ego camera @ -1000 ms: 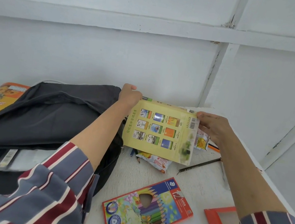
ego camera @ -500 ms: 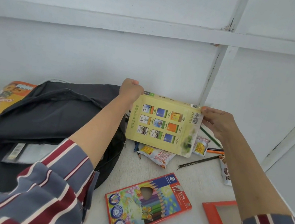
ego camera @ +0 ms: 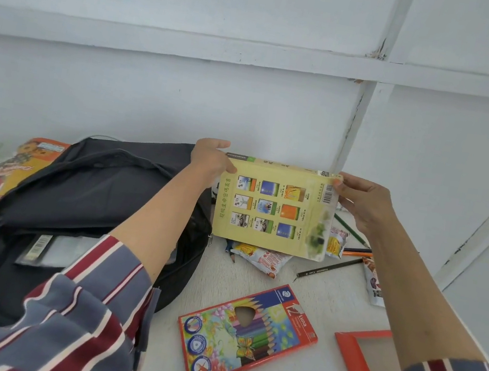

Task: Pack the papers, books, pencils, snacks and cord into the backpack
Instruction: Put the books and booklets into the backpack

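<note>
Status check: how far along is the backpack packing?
Early. Done: the open dark grey fabric backpack holds one flat barcoded item. In hand: the left hand and right hand hold the yellow paperback book by its top corners, beside the backpack. Left: the red cardboard coloured-pencil box, black loose pencil, white snack packet and orange printed bag lie on the table.

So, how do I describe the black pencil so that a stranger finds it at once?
Start at the dark backpack on the left; to its right a yellow book is held up. Below the book's lower right corner the black pencil lies on the white table. Beside it lie a green pencil and orange pencils; only this one is black.
</note>
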